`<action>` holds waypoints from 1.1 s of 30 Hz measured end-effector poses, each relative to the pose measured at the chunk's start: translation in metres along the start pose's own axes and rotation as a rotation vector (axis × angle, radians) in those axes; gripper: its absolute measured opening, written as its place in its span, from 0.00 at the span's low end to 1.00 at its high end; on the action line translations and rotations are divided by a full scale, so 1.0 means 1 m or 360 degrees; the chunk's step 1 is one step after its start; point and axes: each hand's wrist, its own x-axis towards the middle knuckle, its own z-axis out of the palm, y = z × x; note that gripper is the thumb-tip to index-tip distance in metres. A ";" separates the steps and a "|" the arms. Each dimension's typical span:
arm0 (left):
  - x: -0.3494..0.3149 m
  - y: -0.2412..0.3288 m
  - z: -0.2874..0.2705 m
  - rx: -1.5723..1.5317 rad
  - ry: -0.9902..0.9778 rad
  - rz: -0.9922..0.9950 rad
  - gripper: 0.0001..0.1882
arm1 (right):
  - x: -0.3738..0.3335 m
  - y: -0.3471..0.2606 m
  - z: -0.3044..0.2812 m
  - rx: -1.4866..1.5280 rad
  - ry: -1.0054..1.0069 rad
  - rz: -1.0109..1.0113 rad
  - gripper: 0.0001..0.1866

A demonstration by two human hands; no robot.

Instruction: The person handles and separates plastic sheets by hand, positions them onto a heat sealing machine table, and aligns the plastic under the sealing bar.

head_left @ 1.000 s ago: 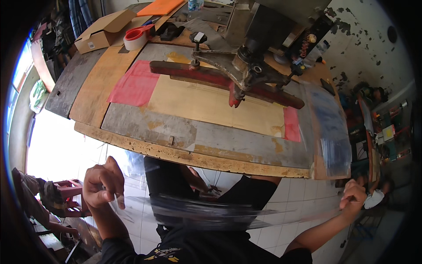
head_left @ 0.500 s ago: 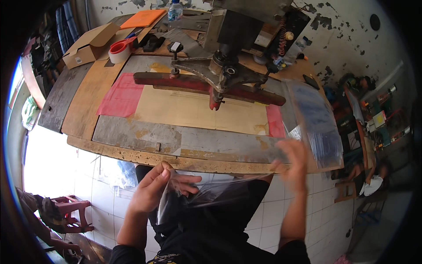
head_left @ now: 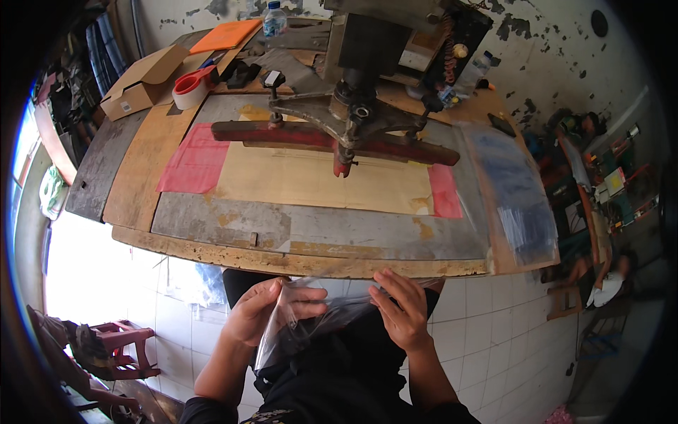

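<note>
A clear plastic sheet point(head_left: 286, 328) hangs folded between my hands, in front of the bench edge and above my lap. My left hand point(head_left: 261, 307) pinches its upper left corner between thumb and forefinger, the other fingers showing through the film. At the sheet's right end, my right hand point(head_left: 404, 311) has its fingers close together on the film; the exact grip is hard to make out. Beyond them, a press head with a long red-brown bar point(head_left: 282, 136) stands over a cream sheet point(head_left: 318, 187) with pink patches at both ends.
A stack of clear plastic sheets point(head_left: 519, 205) lies at the bench's right side. At the back left are a cardboard box point(head_left: 145, 81), a tape roll point(head_left: 189, 92), an orange folder point(head_left: 226, 35) and a water bottle point(head_left: 274, 21). A red stool point(head_left: 127, 346) stands lower left; people sit at both sides.
My right hand has come down and left from above the bench's right part to the sheet's right end. My left hand keeps its pinch on the plastic, nearly in place.
</note>
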 end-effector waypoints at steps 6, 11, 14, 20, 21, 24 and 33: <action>-0.001 -0.001 -0.002 0.0220 -0.0042 0.0096 0.19 | 0.003 0.001 -0.004 0.0193 0.0131 -0.0043 0.17; 0.000 0.004 -0.002 0.0539 -0.0144 0.0207 0.22 | 0.001 -0.001 -0.011 0.0250 0.0135 -0.0044 0.16; 0.006 0.007 0.000 0.0659 -0.0146 0.0272 0.25 | 0.002 -0.002 -0.022 0.0220 0.0087 -0.0044 0.15; 0.002 0.020 0.013 0.1206 -0.0009 0.0085 0.19 | 0.007 -0.002 -0.047 0.0230 -0.0057 -0.0047 0.14; 0.003 0.020 0.015 0.1160 0.0014 0.0067 0.15 | 0.007 -0.002 -0.051 0.0246 -0.0089 -0.0036 0.13; 0.006 0.024 0.013 0.1411 -0.0259 0.0326 0.12 | 0.010 -0.007 -0.060 0.0376 -0.0041 0.0026 0.08; 0.004 0.016 0.047 0.1867 0.0021 0.0937 0.12 | 0.007 -0.030 -0.086 0.1141 -0.0309 0.0340 0.14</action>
